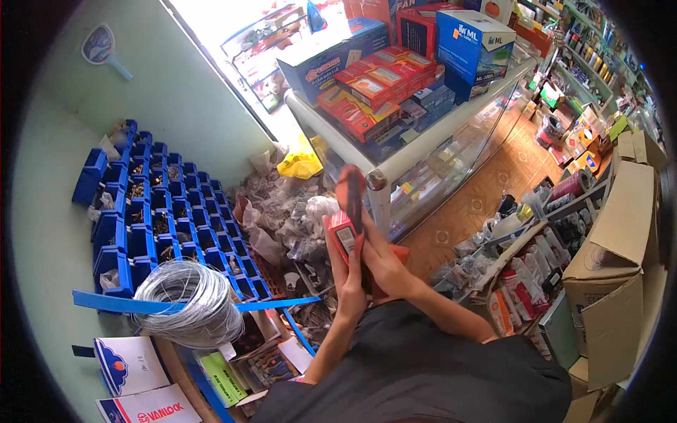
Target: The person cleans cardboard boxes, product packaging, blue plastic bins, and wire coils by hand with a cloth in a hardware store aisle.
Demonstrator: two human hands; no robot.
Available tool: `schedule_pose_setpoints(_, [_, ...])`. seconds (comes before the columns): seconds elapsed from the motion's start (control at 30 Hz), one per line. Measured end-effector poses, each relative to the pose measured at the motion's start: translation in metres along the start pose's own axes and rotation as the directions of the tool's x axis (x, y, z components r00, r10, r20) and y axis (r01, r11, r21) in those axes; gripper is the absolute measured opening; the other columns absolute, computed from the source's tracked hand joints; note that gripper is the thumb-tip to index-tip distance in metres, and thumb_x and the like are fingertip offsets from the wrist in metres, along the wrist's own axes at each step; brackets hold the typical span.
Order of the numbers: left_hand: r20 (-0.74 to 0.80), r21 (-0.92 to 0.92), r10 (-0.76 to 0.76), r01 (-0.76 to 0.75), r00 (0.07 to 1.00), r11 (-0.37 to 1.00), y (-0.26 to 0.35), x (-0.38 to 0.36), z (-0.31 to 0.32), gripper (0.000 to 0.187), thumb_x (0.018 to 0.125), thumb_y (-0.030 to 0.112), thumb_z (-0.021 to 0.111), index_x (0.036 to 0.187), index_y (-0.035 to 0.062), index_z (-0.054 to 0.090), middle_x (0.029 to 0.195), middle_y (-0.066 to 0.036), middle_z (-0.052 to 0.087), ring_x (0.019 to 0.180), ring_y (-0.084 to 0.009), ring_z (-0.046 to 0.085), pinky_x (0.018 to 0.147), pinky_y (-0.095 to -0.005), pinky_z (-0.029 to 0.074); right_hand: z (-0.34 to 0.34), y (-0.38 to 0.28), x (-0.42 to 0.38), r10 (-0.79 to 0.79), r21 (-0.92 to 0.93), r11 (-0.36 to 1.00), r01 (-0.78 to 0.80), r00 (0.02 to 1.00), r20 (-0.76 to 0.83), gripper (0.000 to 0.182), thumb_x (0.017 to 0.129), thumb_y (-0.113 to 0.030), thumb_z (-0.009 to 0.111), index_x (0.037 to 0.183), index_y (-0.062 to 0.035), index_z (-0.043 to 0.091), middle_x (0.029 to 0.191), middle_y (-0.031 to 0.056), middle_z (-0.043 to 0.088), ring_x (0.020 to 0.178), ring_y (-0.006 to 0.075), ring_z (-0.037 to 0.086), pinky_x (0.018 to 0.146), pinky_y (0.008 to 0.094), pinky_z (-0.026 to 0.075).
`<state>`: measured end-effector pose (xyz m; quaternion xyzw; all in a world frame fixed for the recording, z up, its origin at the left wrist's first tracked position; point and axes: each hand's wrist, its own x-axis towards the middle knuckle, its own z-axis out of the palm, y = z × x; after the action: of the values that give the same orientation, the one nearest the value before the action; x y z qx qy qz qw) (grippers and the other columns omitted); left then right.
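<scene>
My left hand (347, 282) is closed around a small red box (343, 231) with a white printed label, held upright before my chest. Close against it, my right hand (389, 269) grips a red-and-black tool (352, 194) whose top end points away from me. Motion blurs that end, so I cannot make out its exact kind. A red-orange patch shows beside the right fingers, partly hidden by them. Both hands are in front of the near corner of a glass display counter (377, 180).
Blue parts bins (162, 204) line the left wall, with a coil of wire (187, 303) below them. Bagged parts (282, 218) heap behind my hands. Red boxes (384, 77) and a blue ML box (472, 49) stand on the counter. Open cardboard boxes (613, 240) are at right.
</scene>
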<state>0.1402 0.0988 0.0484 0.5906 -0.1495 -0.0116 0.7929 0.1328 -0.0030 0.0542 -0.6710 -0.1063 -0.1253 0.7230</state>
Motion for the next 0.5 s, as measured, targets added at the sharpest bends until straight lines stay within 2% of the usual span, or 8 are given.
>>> schedule_pose_setpoints(0.13, [-0.074, -0.187, 0.027, -0.041, 0.997, 0.981, 0.010, 0.013, -0.001, 0.068, 0.108, 0.030, 0.041, 0.161, 0.0065, 0.006, 0.164, -0.013, 0.019, 0.149, -0.0269, 0.024, 0.121, -0.0410, 0.020, -0.003, -0.003, -0.019, -0.066, -0.199, 0.976, 0.083, 0.994, 0.092, 0.055, 0.103, -0.013, 0.041, 0.153, 0.0017, 0.027, 0.161, 0.0229, 0.024, 0.151, 0.0348, 0.020, 0.122, 0.0405, 0.017])
schedule_pose_setpoints(0.17, [-0.168, -0.161, 0.004, -0.032, 0.986, 0.986, 0.016, 0.019, 0.001, 0.068, 0.108, 0.036, 0.039, 0.160, 0.0067, 0.008, 0.162, -0.015, 0.026, 0.146, -0.0296, 0.032, 0.121, -0.0422, 0.023, -0.003, -0.002, -0.024, -0.064, -0.214, 0.973, 0.087, 0.991, 0.115, 0.054, 0.103, -0.014, 0.041, 0.153, 0.0018, 0.027, 0.160, 0.0217, 0.026, 0.151, 0.0333, 0.022, 0.122, 0.0399, 0.018])
schedule_pose_setpoints(0.2, [-0.134, -0.308, -0.037, -0.006, 0.990, 0.951, 0.018, 0.024, -0.002, 0.066, 0.108, 0.037, 0.039, 0.160, 0.0067, 0.012, 0.159, -0.016, 0.030, 0.144, -0.0298, 0.035, 0.119, -0.0425, 0.026, -0.003, 0.000, -0.030, -0.059, -0.227, 0.970, 0.090, 0.989, 0.139, 0.053, 0.104, -0.014, 0.040, 0.153, 0.0019, 0.027, 0.160, 0.0205, 0.027, 0.150, 0.0317, 0.024, 0.121, 0.0394, 0.019])
schedule_pose_setpoints(0.27, [-0.050, -0.578, -0.100, 0.053, 0.994, 0.814, 0.022, 0.033, -0.010, 0.064, 0.107, 0.039, 0.040, 0.158, 0.0066, 0.020, 0.155, -0.017, 0.038, 0.141, -0.0303, 0.040, 0.117, -0.0431, 0.031, -0.005, 0.015, -0.045, 0.072, 0.100, 0.992, -0.079, 0.994, 0.077, 0.053, 0.106, -0.016, 0.036, 0.154, 0.0018, 0.024, 0.159, 0.0178, 0.030, 0.148, 0.0271, 0.028, 0.121, 0.0378, 0.021])
schedule_pose_setpoints(0.3, [-0.078, -0.642, -0.156, 0.070, 0.985, 0.764, 0.028, 0.035, -0.007, 0.059, 0.107, 0.041, 0.039, 0.152, 0.0042, 0.033, 0.146, -0.017, 0.048, 0.134, -0.0296, 0.049, 0.112, -0.0436, 0.040, -0.005, 0.024, -0.050, 0.144, 0.265, 0.952, -0.155, 0.988, 0.060, 0.052, 0.107, -0.017, 0.034, 0.155, 0.0018, 0.023, 0.158, 0.0164, 0.031, 0.147, 0.0248, 0.030, 0.121, 0.0370, 0.022])
schedule_pose_setpoints(0.4, [0.288, -0.789, -0.007, 0.241, 0.958, 0.565, 0.000, 0.019, -0.043, 0.059, 0.107, 0.043, 0.036, 0.149, 0.0021, 0.038, 0.144, -0.016, 0.050, 0.134, -0.0269, 0.048, 0.111, -0.0418, 0.040, -0.006, 0.036, -0.049, 0.319, 0.627, 0.733, -0.264, 0.947, 0.026, 0.052, 0.109, -0.018, 0.028, 0.157, 0.0009, 0.017, 0.157, 0.0136, 0.031, 0.143, 0.0207, 0.032, 0.120, 0.0347, 0.022])
schedule_pose_setpoints(0.43, [0.097, -0.363, -0.270, 0.287, 0.958, 0.887, 0.003, 0.008, -0.041, 0.060, 0.108, 0.044, 0.035, 0.149, 0.0009, 0.036, 0.144, -0.015, 0.050, 0.134, -0.0244, 0.048, 0.112, -0.0388, 0.038, -0.005, 0.034, -0.049, 0.352, 0.624, 0.735, -0.266, 0.936, -0.016, 0.053, 0.109, -0.017, 0.027, 0.157, 0.0017, 0.015, 0.159, 0.0158, 0.027, 0.147, 0.0214, 0.026, 0.121, 0.0349, 0.020])
schedule_pose_setpoints(0.5, [-0.073, -0.211, -0.242, 0.222, 0.968, 0.952, 0.007, 0.001, -0.015, 0.059, 0.108, 0.044, 0.034, 0.147, 0.0012, 0.039, 0.138, -0.014, 0.055, 0.125, -0.0245, 0.056, 0.108, -0.0392, 0.044, -0.004, 0.020, -0.042, 0.232, 0.345, 0.920, -0.183, 0.967, -0.106, 0.055, 0.111, -0.026, 0.026, 0.157, 0.0022, 0.016, 0.160, 0.0162, 0.025, 0.148, 0.0213, 0.026, 0.121, 0.0353, 0.021])
